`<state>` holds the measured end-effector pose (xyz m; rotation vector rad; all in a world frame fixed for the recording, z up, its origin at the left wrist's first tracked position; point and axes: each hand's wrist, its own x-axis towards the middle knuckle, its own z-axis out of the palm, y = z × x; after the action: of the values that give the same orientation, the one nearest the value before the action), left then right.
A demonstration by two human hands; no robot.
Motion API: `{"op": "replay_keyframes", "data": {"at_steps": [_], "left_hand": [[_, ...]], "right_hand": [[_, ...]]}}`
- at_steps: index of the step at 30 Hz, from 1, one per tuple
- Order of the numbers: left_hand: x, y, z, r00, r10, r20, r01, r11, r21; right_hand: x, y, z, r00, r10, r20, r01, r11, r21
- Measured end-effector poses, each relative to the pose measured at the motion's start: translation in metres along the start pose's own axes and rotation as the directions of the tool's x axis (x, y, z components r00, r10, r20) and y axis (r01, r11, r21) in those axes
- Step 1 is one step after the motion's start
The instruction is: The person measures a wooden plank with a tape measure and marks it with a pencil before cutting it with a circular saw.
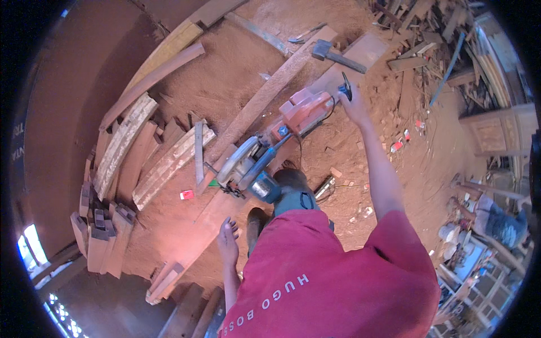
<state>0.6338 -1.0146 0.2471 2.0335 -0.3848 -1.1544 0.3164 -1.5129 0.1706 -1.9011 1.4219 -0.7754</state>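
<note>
My right hand (354, 106) is closed on a small blue-and-black object (345, 89), whose kind I cannot make out. My left hand (228, 239) hangs low beside a long plank, fingers apart and holding nothing. Between my hands, a teal circular saw (251, 172) rests on the planks. Just beyond it lies an orange block-shaped thing (307, 111), with a dark cord beside it; my right hand is nearest its far end. A hammer with a dark head (338, 55) lies on the boards past that.
Long planks (265, 96) run diagonally over sawdust-covered ground. Stacked beams (121, 146) stand at the left. Wood scraps (414, 62) pile up at the far right. Another person (499, 219) is at the right edge, near a white bucket (449, 232).
</note>
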Motion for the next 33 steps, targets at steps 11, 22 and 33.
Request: {"op": "replay_keyframes", "data": {"at_steps": [11, 22, 33], "left_hand": [[-0.111, -0.193, 0.003, 0.901, -0.376, -0.219, 0.416, 0.891, 0.183], [-0.07, -0.179, 0.03, 0.979, -0.025, -0.204, 0.103, 0.919, 0.381], [-0.068, -0.106, 0.045, 0.885, -0.321, -0.338, 0.36, 0.931, 0.058]], "right_hand": [[0.11, 0.098, 0.06, 0.965, -0.008, 0.263, 0.188, 0.719, -0.669], [0.164, 0.136, 0.024, 0.997, 0.018, 0.081, 0.053, 0.621, -0.782], [0.136, 0.004, 0.048, 0.97, -0.228, 0.087, 0.235, 0.771, -0.592]]}}
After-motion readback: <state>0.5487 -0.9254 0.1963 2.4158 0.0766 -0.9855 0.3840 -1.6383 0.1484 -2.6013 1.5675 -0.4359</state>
